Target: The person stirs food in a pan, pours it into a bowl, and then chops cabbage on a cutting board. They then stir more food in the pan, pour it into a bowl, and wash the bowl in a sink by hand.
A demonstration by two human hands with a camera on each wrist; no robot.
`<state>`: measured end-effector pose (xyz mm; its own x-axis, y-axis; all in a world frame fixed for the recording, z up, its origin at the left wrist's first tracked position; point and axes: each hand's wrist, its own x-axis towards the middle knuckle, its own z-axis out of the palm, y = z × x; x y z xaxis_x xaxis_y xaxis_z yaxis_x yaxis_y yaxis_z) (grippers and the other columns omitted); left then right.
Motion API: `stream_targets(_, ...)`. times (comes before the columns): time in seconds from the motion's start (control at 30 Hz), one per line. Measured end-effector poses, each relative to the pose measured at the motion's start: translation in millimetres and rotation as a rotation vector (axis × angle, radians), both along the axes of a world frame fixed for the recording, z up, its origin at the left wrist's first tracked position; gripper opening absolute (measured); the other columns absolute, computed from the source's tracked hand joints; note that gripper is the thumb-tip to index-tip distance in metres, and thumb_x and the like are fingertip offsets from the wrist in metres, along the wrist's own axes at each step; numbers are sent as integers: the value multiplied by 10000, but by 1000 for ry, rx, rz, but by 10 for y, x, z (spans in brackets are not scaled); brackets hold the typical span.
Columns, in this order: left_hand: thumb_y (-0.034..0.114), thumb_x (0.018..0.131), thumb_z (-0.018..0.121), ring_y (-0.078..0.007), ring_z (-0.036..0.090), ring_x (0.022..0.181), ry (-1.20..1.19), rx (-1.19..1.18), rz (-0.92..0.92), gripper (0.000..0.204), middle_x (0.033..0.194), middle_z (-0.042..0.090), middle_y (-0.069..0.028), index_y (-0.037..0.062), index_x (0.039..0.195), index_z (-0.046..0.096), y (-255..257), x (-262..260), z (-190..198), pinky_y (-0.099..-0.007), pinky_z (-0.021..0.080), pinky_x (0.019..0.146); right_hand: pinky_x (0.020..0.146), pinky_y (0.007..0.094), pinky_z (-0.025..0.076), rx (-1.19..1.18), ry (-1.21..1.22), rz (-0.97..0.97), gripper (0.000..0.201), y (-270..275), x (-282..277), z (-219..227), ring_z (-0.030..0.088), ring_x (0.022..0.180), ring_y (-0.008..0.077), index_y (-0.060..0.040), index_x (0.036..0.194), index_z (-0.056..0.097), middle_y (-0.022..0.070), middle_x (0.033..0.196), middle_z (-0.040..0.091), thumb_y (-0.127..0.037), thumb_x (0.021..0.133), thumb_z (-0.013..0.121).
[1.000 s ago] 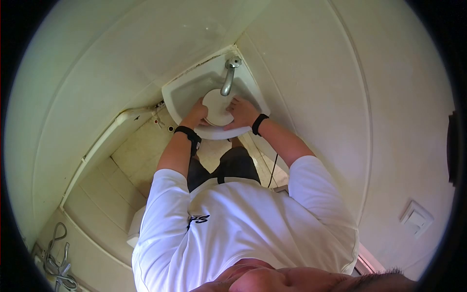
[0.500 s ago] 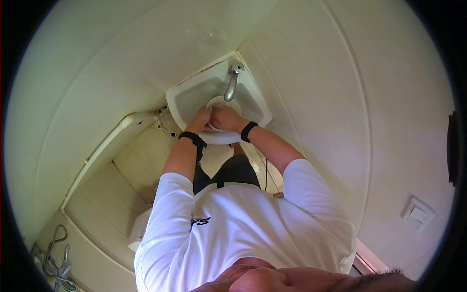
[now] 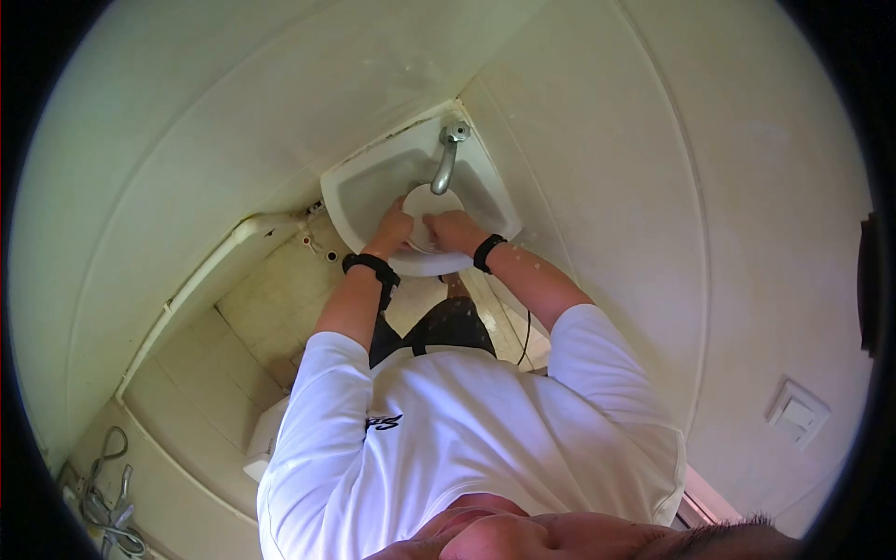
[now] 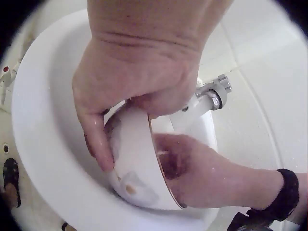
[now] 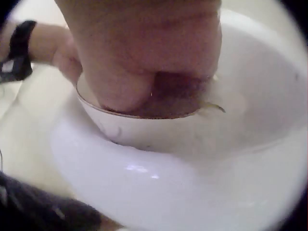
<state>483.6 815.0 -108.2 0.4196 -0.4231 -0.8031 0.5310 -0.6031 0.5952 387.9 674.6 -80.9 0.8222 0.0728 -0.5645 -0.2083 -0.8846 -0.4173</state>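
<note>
A white bowl with a thin brown rim (image 3: pixel 437 201) (image 4: pixel 139 149) (image 5: pixel 134 127) is tilted on its side inside the washbasin. My left hand (image 3: pixel 397 227) (image 4: pixel 134 72) grips it from outside, fingers along the outer wall. Inside the bowl is my right hand (image 3: pixel 455 231) (image 4: pixel 199 173) (image 5: pixel 149 57), its fingers curled against the inner side; whether they hold anything is hidden. A small yellow-green strip (image 5: pixel 213 105) shows beside the right hand at the rim.
The white washbasin (image 3: pixel 345 201) fills a corner, with a metal tap (image 3: pixel 444 168) above the bowl. Pipework (image 3: pixel 187 280) runs along the left wall. A hose (image 3: pixel 117 523) lies at lower left, and a switch (image 3: pixel 798 413) is on the right wall.
My right hand has moved from the bowl's left part to its right side, uncovering more of the bowl. My left hand keeps its grip at the left edge.
</note>
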Motion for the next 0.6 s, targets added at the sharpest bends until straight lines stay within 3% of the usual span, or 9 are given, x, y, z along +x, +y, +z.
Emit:
stream_targets(0.03,14,826,391,-407,654,952,25,11,19,669,1311,530,-203,165,1475,326,14,12,-63,-472,608,602,829,441,493,0,1,1,207,-14,-20,-46,637,882,337,-96,972,700,134,929,682,-175,819,586)
stream_targets(0.1,10,824,385,-407,659,938,56,29,17,673,1309,531,-203,165,1476,325,42,19,-107,-470,607,596,832,457,490,194,-512,5,233,-42,-56,-126,635,899,349,-100,1012,697,154,910,681,-205,837,584)
stream_targets(0.13,6,821,379,-408,663,924,80,44,18,677,1307,532,-204,164,1477,323,51,36,-85,-469,606,589,832,457,490,197,-513,5,233,-90,-60,-163,635,899,349,-100,1012,697,154,910,681,-205,837,584)
stream_targets(0.2,1,820,372,-404,666,911,75,34,20,676,1307,532,-204,159,1476,322,69,28,-42,-468,605,589,835,450,494,76,-315,204,315,-169,-85,-211,622,946,356,-75,1099,659,198,917,669,-257,858,570)
stream_targets(0.33,-3,820,355,-390,673,863,28,-15,89,662,1295,540,-205,138,1467,334,67,-13,211,-458,604,589,851,449,492,-75,-133,276,422,-67,-150,193,615,945,366,-14,1059,664,208,959,672,-369,912,490)
stream_targets(0.43,-6,825,345,-396,669,871,29,1,147,645,1276,554,-202,124,1457,353,28,-29,363,-462,600,611,858,455,488,69,99,175,582,171,-147,299,619,959,389,35,1023,660,234,1000,670,-490,926,430)
stream_targets(0.5,13,834,350,-402,661,900,19,-22,183,631,1266,560,-202,120,1455,358,22,-55,321,-475,596,635,846,456,489,236,269,-138,596,381,-61,385,633,955,412,46,1020,647,261,993,670,-510,908,466)
stream_targets(0.53,32,842,355,-408,653,929,10,-43,216,617,1256,567,-201,116,1453,363,26,-74,231,-487,592,660,846,456,489,236,267,-140,596,467,-48,368,633,955,412,46,1020,647,261,993,670,-510,908,466)
stream_targets(0.6,56,851,362,-404,637,981,-150,-56,111,603,1260,561,-202,126,1450,370,96,-79,-498,-504,584,698,843,457,490,417,-39,-466,567,606,-46,342,644,946,430,32,1014,644,267,979,672,-506,872,539)
